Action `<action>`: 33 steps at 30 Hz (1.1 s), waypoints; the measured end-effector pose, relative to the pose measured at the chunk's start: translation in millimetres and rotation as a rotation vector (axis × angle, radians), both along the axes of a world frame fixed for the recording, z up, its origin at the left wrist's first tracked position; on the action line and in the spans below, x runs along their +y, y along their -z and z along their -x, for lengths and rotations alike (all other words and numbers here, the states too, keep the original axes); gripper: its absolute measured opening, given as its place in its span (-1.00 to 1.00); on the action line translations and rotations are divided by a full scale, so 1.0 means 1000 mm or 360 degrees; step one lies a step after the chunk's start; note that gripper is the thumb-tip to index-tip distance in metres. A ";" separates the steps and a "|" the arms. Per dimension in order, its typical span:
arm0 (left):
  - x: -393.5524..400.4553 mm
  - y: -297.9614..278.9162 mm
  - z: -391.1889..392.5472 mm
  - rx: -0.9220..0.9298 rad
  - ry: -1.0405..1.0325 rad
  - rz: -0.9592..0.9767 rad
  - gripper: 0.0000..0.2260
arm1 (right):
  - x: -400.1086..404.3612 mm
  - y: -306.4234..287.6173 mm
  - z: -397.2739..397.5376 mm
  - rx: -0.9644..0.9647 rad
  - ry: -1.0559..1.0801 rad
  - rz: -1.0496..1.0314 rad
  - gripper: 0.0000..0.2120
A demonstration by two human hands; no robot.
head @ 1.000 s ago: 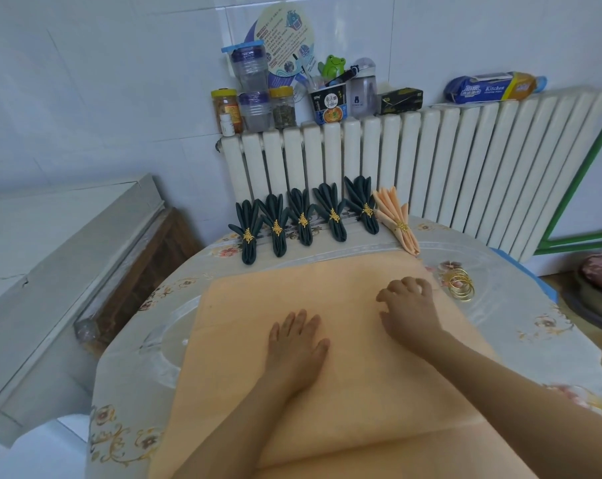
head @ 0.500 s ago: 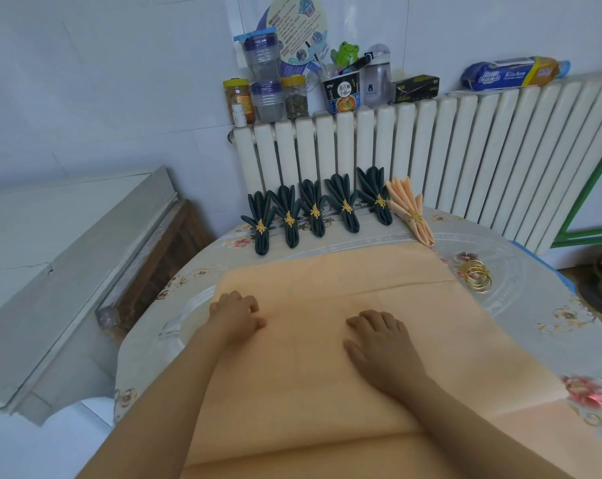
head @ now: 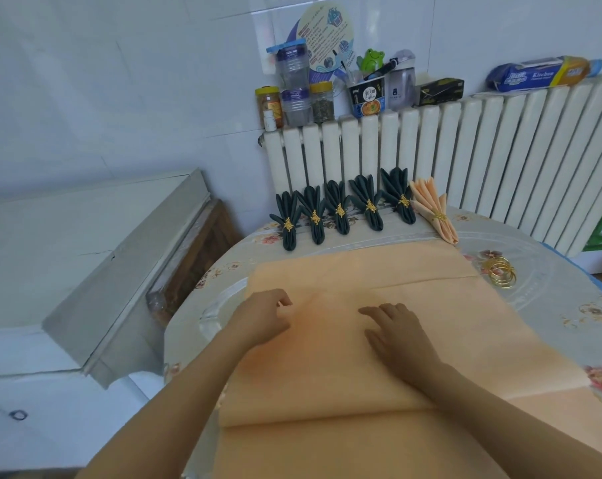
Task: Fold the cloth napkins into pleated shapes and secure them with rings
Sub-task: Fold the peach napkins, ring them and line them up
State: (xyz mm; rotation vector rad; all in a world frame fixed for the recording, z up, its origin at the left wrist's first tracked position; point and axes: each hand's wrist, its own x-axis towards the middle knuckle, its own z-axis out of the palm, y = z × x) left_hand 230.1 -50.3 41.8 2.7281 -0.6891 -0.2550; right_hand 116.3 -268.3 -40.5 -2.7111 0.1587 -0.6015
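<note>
Left hand (head: 263, 318) pinching peach napkin (head: 379, 347) — grip on its surface, right hand (head: 396, 331) flat, released

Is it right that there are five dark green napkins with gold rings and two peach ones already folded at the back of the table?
Not quite. The head view shows five dark green napkins with gold rings, but only one folded peach napkin beside them. The other peach cloth lies spread out under the hands.
</note>
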 end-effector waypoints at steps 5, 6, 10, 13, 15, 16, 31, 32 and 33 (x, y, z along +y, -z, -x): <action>-0.018 0.006 0.056 0.0164 0.0075 0.0485 -0.76 | 0.046 -0.029 0.014 0.0263 -0.0262 -0.1079 -0.78; -0.018 0.009 0.067 0.0271 0.0061 0.0556 -0.76 | 0.052 -0.030 0.017 0.0291 -0.0225 -0.1169 -0.73; -0.015 0.014 0.088 0.0966 -0.0005 0.1038 -0.80 | 0.051 -0.031 0.023 0.0503 0.0054 -0.1091 -0.68; -0.004 0.030 0.079 0.0333 -0.0060 0.0893 -0.82 | 0.051 -0.024 0.032 0.0553 0.0059 -0.1023 -0.95; 0.005 0.044 0.071 -0.0146 -0.0005 0.0465 -0.79 | 0.051 -0.019 0.036 0.0516 0.0074 -0.1006 -0.96; 0.009 0.049 0.069 -0.0220 0.0029 0.0286 -0.75 | 0.051 -0.019 0.039 0.0493 0.0074 -0.1002 -0.94; 0.015 0.082 0.094 -0.0148 0.0283 -0.0328 -0.51 | 0.065 -0.012 0.058 0.0444 -0.0049 -0.0266 -0.90; 0.016 0.082 0.095 -0.0144 0.0291 -0.0335 -0.51 | 0.067 -0.010 0.062 0.0426 0.0049 -0.0066 -0.89; 0.017 0.082 0.095 -0.0135 0.0297 -0.0338 -0.51 | 0.068 -0.008 0.066 0.0387 0.0155 0.0073 -0.87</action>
